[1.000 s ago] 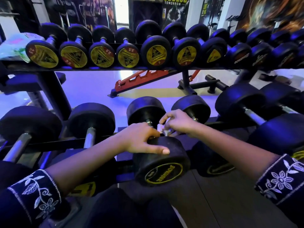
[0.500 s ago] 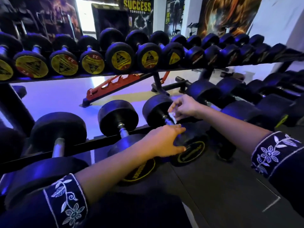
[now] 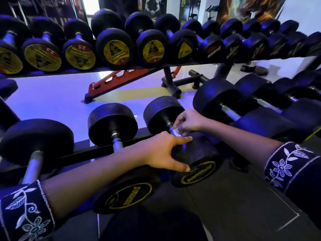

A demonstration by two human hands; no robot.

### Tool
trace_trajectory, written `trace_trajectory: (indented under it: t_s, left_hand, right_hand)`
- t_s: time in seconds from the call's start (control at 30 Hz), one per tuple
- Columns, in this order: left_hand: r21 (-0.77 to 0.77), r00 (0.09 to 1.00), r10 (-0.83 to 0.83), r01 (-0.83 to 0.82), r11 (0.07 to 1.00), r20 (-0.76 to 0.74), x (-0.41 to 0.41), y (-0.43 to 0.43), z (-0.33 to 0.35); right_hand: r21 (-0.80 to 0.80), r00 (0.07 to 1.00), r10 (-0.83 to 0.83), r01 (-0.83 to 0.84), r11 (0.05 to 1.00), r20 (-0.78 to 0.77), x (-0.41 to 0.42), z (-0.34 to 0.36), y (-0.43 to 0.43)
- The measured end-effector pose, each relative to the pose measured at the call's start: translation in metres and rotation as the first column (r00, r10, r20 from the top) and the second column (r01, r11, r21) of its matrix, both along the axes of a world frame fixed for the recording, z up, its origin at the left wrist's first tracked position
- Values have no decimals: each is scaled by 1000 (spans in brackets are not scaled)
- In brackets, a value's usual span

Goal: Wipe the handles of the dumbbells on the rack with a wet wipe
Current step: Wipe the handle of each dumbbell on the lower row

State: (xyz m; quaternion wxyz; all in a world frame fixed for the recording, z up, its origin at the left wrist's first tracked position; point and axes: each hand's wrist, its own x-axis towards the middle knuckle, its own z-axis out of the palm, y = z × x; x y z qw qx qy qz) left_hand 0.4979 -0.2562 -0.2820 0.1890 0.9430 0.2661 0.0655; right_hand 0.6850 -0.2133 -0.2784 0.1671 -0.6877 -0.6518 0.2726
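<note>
A black dumbbell point(image 3: 199, 153) with a yellow-ringed end lies on the lower rack rail point(image 3: 83, 153), near the middle. My left hand point(image 3: 161, 152) rests on its near head with fingers and thumb spread over the rubber. My right hand point(image 3: 189, 121) pinches a small white wet wipe point(image 3: 177, 132) against the metal handle just behind that head. Most of the handle is hidden by my hands. The neighbouring dumbbell point(image 3: 112, 126) to the left shows its bare steel handle.
The upper rail point(image 3: 173, 62) carries a row of yellow-labelled dumbbells point(image 3: 114, 49). More large dumbbells point(image 3: 218, 100) fill the lower rack to the right. A red bench frame point(image 3: 118, 80) stands on the glossy floor behind. Dark floor lies below.
Both hands have shifted from one lower-rack dumbbell to the one on its right. The view has swung right with them. The wipe stays pinched in my right hand.
</note>
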Motion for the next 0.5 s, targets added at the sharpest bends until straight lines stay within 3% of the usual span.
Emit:
trace_trajectory:
  t_s: [0.2, 0.4, 0.5]
  left_hand:
    - [195, 994, 37, -16, 981, -107, 11, -15, -8]
    - [318, 985, 58, -4, 948, -160, 21, -7, -3]
    - [376, 993, 35, 11, 926, -116, 22, -5, -2]
  right_hand:
    - [45, 992, 91, -96, 994, 92, 4, -3, 0]
    - [209, 962, 100, -155, 965, 254, 7, -14, 3]
    - [241, 960, 107, -172, 955, 260, 7, -17, 18]
